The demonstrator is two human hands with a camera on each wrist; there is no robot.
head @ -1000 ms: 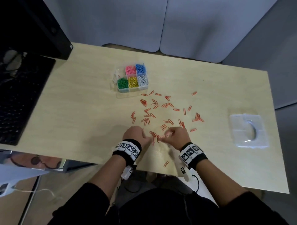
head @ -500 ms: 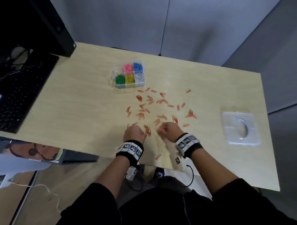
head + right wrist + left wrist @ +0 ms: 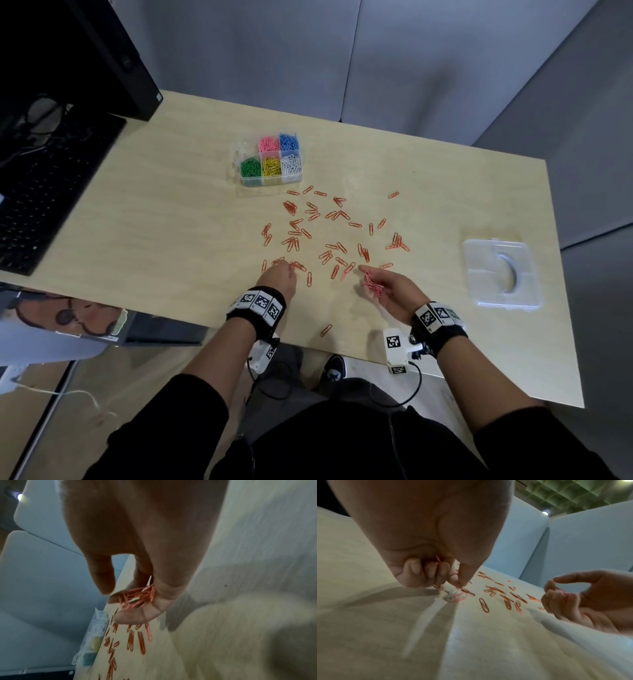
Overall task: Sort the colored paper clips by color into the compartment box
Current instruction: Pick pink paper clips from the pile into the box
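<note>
Several orange paper clips (image 3: pixel 329 236) lie scattered across the wooden table (image 3: pixel 171 222). The clear compartment box (image 3: pixel 238 158) stands at the back, with pink, blue, green, yellow and white clips in separate cells. My left hand (image 3: pixel 289 270) is knuckles-up on the table; its thumb and forefinger pinch a clip (image 3: pixel 465 590), and another clip (image 3: pixel 438 559) sits inside the curled fingers. My right hand (image 3: pixel 368 281) is turned palm-up just above the table, cupping a bundle of orange clips (image 3: pixel 137 597) under its thumb.
The box's clear lid (image 3: pixel 500 270) lies at the right of the table. A black keyboard (image 3: pixel 44 192) and a dark computer case (image 3: pixel 102 51) fill the left side. One stray clip (image 3: pixel 325 330) lies near the front edge.
My hands have parted. The right hand moved right and rolled palm-up, showing the bundle it holds. The left hand shifted left onto the near-left clips.
</note>
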